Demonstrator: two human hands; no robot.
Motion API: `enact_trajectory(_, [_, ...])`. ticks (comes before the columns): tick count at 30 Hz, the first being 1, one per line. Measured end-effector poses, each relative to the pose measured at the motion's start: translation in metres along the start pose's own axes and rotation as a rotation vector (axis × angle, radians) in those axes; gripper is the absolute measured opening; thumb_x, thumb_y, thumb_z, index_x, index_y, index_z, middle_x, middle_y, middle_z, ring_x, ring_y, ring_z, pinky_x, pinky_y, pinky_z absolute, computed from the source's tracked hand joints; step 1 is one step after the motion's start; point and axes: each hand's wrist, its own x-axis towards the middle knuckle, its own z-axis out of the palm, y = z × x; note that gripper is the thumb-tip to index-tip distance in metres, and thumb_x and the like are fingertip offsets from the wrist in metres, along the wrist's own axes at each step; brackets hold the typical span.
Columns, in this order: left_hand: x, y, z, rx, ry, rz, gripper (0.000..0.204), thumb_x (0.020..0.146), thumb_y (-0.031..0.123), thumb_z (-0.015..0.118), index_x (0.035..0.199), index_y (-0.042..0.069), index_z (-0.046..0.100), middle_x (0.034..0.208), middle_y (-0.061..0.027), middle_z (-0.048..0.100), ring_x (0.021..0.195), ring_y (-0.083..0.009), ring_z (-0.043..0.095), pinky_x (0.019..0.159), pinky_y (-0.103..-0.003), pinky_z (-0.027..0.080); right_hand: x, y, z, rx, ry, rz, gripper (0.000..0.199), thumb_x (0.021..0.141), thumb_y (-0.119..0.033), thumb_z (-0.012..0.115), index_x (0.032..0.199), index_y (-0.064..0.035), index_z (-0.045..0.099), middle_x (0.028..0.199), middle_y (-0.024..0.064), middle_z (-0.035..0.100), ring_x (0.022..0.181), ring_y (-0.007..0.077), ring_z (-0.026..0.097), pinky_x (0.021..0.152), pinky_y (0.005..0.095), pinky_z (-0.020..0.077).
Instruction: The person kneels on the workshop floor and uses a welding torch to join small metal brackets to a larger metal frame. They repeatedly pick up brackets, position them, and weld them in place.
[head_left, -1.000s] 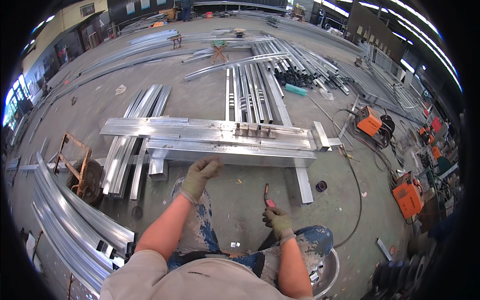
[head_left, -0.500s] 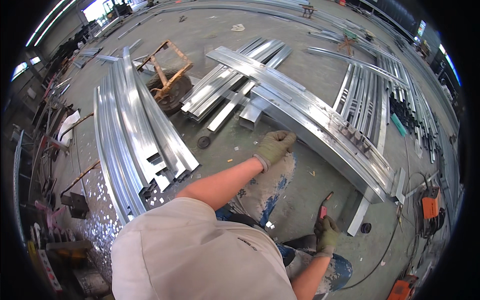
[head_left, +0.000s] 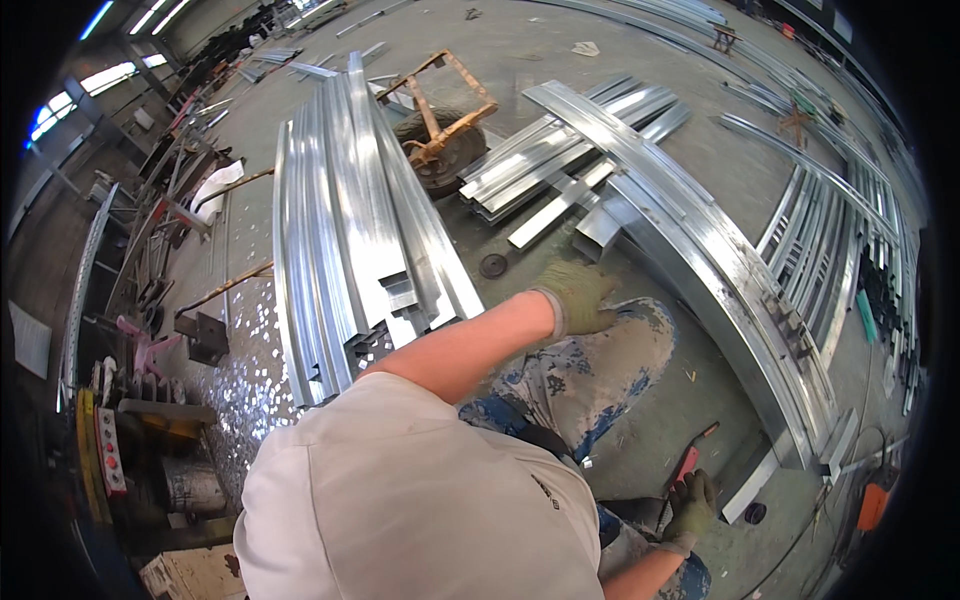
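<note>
My left hand (head_left: 578, 296), in an olive work glove, is over my bent left knee, just short of the open end of a square metal tube (head_left: 598, 238). Its fingers look loosely spread, a little blurred, and nothing shows in them. Low on the right, my gloved right hand (head_left: 690, 508) is closed around a welding torch with a red handle (head_left: 686, 464). The torch's thin neck points up and right toward the long metal beam (head_left: 735, 335), apart from it. My fingers partly hide the grip.
Shiny metal profiles (head_left: 345, 210) lie in a stack at left, with small scraps beside them. A rusty wheeled cart (head_left: 440, 135) stands behind. More profiles (head_left: 560, 150) lie crosswise under the beam. A black round piece (head_left: 755, 513) and an orange machine (head_left: 873, 506) are at lower right.
My view has swung left, so the scene sits farther right. My left hand has drawn back from beside the beam toward my knee. The torch has moved slightly with my right hand.
</note>
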Motion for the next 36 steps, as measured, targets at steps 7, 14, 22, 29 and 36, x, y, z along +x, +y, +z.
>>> enact_trajectory(7, [-0.047, -0.053, -0.052, 0.429, -0.294, -0.311, 0.066, 0.092, 0.058, 0.061, 0.140, 0.013, 0.063, 0.145, -0.0154, 0.061, 0.135, -0.0343, 0.057, 0.111, -0.054, 0.042, -0.002, -0.006, 0.011, 0.003, -0.004, -0.020, 0.042, 0.101, -0.026, 0.071, 0.136, -0.0035, 0.063, 0.112, 0.0095, 0.072, 0.088, 0.0179, 0.067, 0.072, 0.0291, 0.0515])
enact_trajectory(14, [-0.110, -0.180, -0.094, 0.195, 0.093, -1.092, 0.080, 0.090, 0.043, 0.069, 0.158, 0.011, 0.042, 0.171, -0.0212, 0.026, 0.150, -0.0485, 0.038, 0.115, -0.061, 0.042, 0.001, -0.005, 0.003, -0.062, -0.088, 0.003, 0.048, 0.099, -0.031, 0.072, 0.139, -0.0065, 0.062, 0.125, 0.0111, 0.069, 0.101, 0.0217, 0.066, 0.083, 0.0347, 0.0546])
enact_trajectory(22, [-0.114, -0.204, -0.077, -0.181, 0.419, -1.067, 0.084, 0.078, 0.008, 0.074, 0.156, 0.008, 0.043, 0.171, -0.0213, 0.021, 0.143, -0.0421, 0.050, 0.117, -0.042, 0.048, 0.013, 0.003, -0.003, -0.064, -0.073, -0.028, 0.047, 0.098, -0.032, 0.074, 0.137, -0.0079, 0.064, 0.116, 0.0060, 0.071, 0.091, 0.0173, 0.067, 0.076, 0.0301, 0.0538])
enact_trajectory(29, [-0.121, -0.194, -0.081, -0.370, 0.610, -0.918, 0.087, 0.074, 0.014, 0.080, 0.155, 0.007, 0.047, 0.167, -0.0264, 0.027, 0.145, -0.0431, 0.047, 0.119, -0.040, 0.043, 0.011, -0.016, 0.005, -0.087, -0.077, -0.067, 0.044, 0.098, -0.031, 0.074, 0.134, -0.0080, 0.065, 0.108, 0.0045, 0.073, 0.087, 0.0158, 0.068, 0.070, 0.0295, 0.0533])
enact_trajectory(36, [-0.098, -0.165, -0.068, -0.765, 0.947, -0.721, 0.093, 0.079, 0.017, 0.083, 0.156, -0.008, 0.037, 0.127, -0.0226, 0.067, 0.106, -0.0255, 0.070, 0.092, -0.034, 0.058, -0.013, -0.038, 0.057, -0.094, -0.227, -0.095, 0.043, 0.098, -0.031, 0.075, 0.133, -0.0061, 0.066, 0.111, 0.0087, 0.075, 0.084, 0.0156, 0.070, 0.071, 0.0279, 0.0550])
